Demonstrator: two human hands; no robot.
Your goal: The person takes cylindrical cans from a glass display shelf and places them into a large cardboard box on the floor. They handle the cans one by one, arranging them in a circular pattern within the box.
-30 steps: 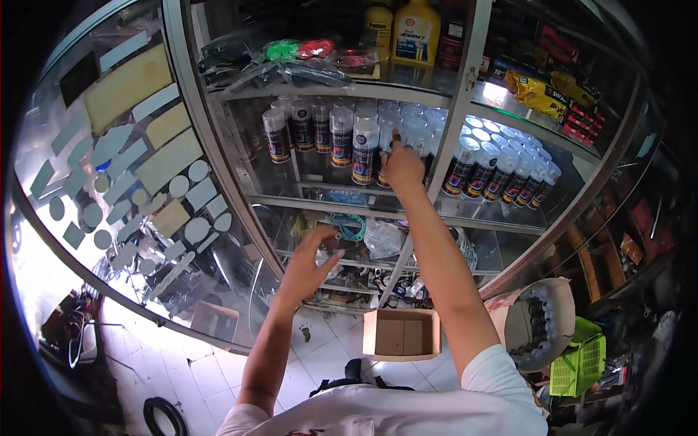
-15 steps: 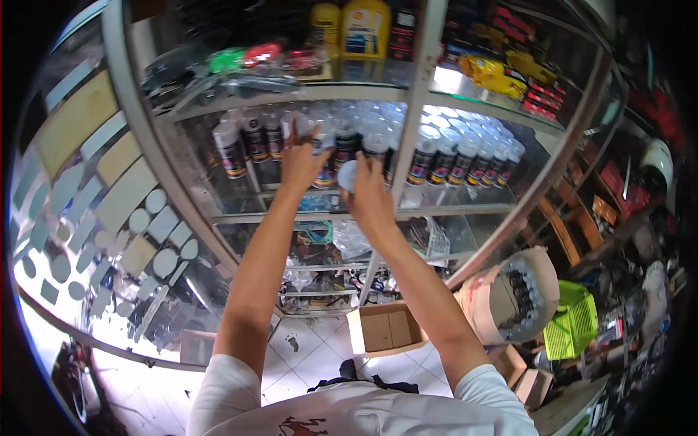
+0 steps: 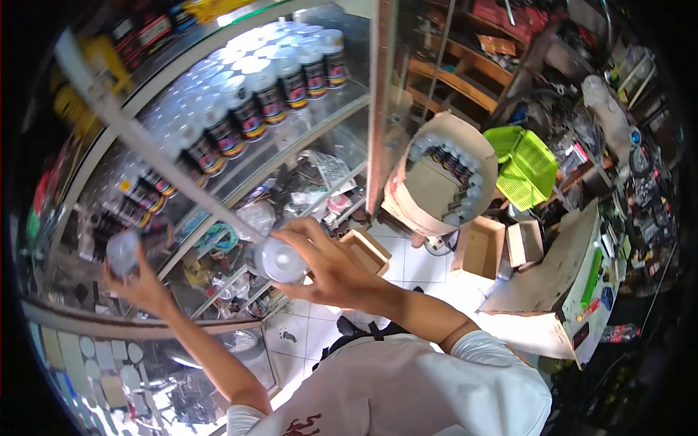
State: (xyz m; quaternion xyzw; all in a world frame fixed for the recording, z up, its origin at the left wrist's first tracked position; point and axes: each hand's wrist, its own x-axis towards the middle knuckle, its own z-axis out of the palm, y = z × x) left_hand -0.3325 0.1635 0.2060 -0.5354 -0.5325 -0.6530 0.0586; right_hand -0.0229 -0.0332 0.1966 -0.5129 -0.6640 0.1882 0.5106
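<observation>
My right hand is closed around a spray can, held up in front of the cabinet with its clear cap toward me. The can's body is mostly hidden behind its cap and my fingers. Farther left, my left hand has its fingers around the clear cap of another spray can, close to the left end of the shelf. Beyond both hands, rows of spray cans with dark, colourful labels and clear caps stand upright on the glass shelf.
A round cardboard container with spray cans along its inner wall stands to the right. Beside it are a lime-green basket and small open boxes. The cabinet's metal post runs between my hands. A cardboard sheet leans at right.
My view has swung to the right. My right hand has drawn back from the shelf, bringing a spray can closer to me. My left hand stays by the shelf.
</observation>
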